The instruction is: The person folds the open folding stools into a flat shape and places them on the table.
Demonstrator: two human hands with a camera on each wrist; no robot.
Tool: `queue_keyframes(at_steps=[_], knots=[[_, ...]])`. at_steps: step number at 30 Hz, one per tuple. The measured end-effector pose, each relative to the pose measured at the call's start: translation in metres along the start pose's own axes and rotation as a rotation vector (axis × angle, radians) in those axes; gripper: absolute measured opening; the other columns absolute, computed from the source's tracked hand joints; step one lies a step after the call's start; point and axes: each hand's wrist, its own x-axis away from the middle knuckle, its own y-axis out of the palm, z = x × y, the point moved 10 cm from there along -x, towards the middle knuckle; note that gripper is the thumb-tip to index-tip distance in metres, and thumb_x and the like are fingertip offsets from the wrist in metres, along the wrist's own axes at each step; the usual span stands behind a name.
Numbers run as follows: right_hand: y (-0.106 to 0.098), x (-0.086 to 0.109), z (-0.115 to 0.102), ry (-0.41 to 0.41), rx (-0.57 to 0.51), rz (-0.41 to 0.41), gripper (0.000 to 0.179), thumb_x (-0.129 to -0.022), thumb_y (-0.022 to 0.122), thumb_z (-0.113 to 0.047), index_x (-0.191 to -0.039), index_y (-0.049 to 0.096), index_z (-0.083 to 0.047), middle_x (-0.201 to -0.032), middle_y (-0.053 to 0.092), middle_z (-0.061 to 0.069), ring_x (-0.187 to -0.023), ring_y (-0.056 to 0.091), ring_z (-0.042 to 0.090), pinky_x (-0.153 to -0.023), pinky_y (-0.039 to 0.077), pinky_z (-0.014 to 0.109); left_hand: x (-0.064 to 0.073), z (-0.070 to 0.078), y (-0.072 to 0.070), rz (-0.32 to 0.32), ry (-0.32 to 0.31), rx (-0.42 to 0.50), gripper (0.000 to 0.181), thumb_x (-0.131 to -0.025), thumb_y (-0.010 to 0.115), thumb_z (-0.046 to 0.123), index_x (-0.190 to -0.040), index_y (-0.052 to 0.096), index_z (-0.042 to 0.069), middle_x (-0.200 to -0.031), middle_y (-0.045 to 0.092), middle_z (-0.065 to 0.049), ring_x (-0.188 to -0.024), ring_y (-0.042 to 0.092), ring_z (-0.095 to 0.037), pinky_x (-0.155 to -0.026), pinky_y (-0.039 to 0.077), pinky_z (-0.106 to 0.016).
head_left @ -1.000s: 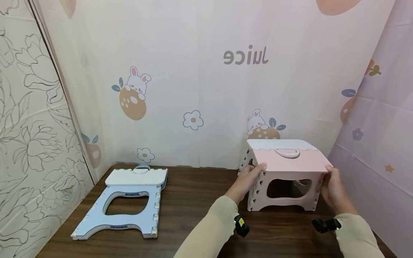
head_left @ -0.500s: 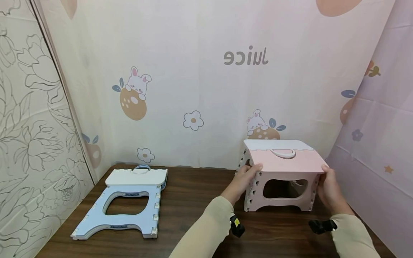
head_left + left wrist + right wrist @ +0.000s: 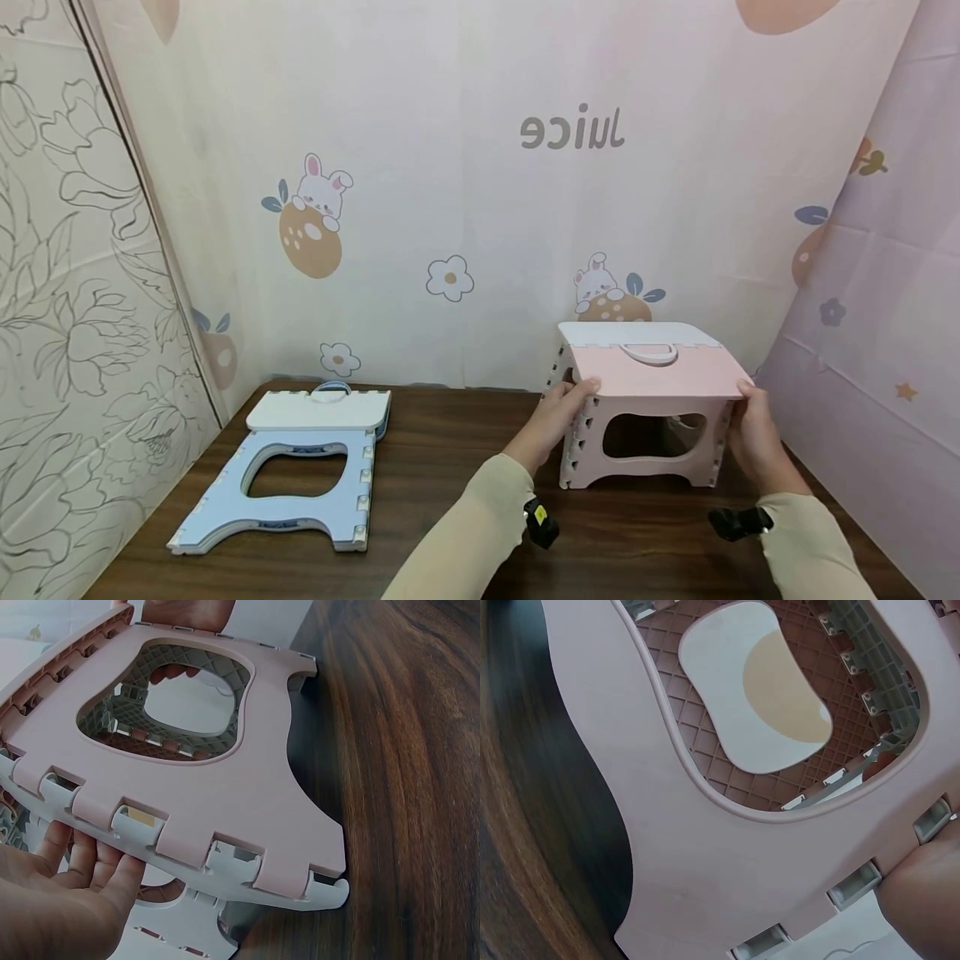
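A pink and white folding step stool (image 3: 660,373) stands unfolded at the right of the table, its white carry handle (image 3: 651,355) lying on top. My left hand (image 3: 551,419) grips its left side near the front corner, thumb on the top edge. In the left wrist view, the fingers (image 3: 82,862) bend in behind the white hinged side panel. My right hand (image 3: 759,437) holds the opposite front corner, thumb on top; its other fingers are mostly hidden behind the side. Through the oval leg opening, the right wrist view shows the stool's ribbed inside. Whether its feet touch the table I cannot tell.
A blue and white folding stool (image 3: 300,467) lies folded flat on the left of the dark wooden table (image 3: 442,467). A printed curtain (image 3: 450,208) hangs behind the table, with more fabric along the left and right sides.
The pink stool has shifted a little to the left along the table, with both hands moving along and keeping their hold. The blue stool has stayed in place.
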Motion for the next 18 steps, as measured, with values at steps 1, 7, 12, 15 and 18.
queue_keyframes(at_steps=[1, 7, 12, 15, 18], knots=[[0.002, -0.001, 0.000, -0.001, -0.001, -0.005, 0.060, -0.108, 0.010, -0.039, -0.160, 0.003, -0.009, -0.155, 0.009, 0.004, -0.140, 0.006, 0.007, -0.109, 0.002, 0.017, 0.000, 0.000, -0.001, 0.001, 0.004, -0.005, 0.068, -0.087, 0.054, 0.068, -0.121, 0.056, 0.010, -0.109, 0.058, -0.002, -0.102, 0.057, -0.016, -0.097, 0.046, -0.047], [0.010, -0.002, -0.002, -0.023, -0.009, -0.026, 0.054, -0.108, 0.011, -0.036, -0.157, 0.012, -0.012, -0.151, 0.016, 0.003, -0.139, 0.011, 0.009, -0.109, 0.006, 0.018, 0.001, 0.000, -0.007, 0.003, 0.011, -0.017, 0.071, -0.087, 0.054, 0.068, -0.126, 0.055, 0.008, -0.112, 0.059, -0.003, -0.106, 0.057, -0.016, -0.101, 0.045, -0.047], [0.014, -0.003, 0.000, -0.011, -0.005, -0.020, 0.059, -0.108, 0.011, -0.037, -0.159, 0.006, -0.009, -0.154, 0.012, 0.005, -0.140, 0.009, 0.008, -0.110, 0.005, 0.018, 0.002, 0.000, -0.011, 0.002, 0.006, -0.012, 0.071, -0.087, 0.054, 0.068, -0.126, 0.055, 0.009, -0.113, 0.058, -0.003, -0.108, 0.057, -0.017, -0.101, 0.045, -0.047], [0.015, -0.002, 0.001, 0.008, 0.022, -0.020, 0.063, -0.108, 0.010, -0.039, -0.160, -0.003, -0.005, -0.157, 0.007, 0.007, -0.142, 0.004, 0.009, -0.110, 0.003, 0.018, 0.002, 0.000, -0.012, -0.001, 0.009, -0.006, 0.070, -0.087, 0.055, 0.067, -0.126, 0.055, 0.009, -0.114, 0.058, -0.003, -0.108, 0.057, -0.017, -0.101, 0.044, -0.047], [0.017, -0.001, 0.001, 0.021, 0.054, -0.035, 0.064, -0.108, 0.008, -0.040, -0.160, -0.005, -0.005, -0.160, 0.001, 0.009, -0.143, 0.000, 0.011, -0.111, 0.001, 0.019, 0.002, -0.001, -0.014, 0.002, 0.006, -0.010, 0.072, -0.087, 0.055, 0.068, -0.126, 0.055, 0.008, -0.114, 0.058, -0.003, -0.108, 0.057, -0.017, -0.101, 0.044, -0.048]])
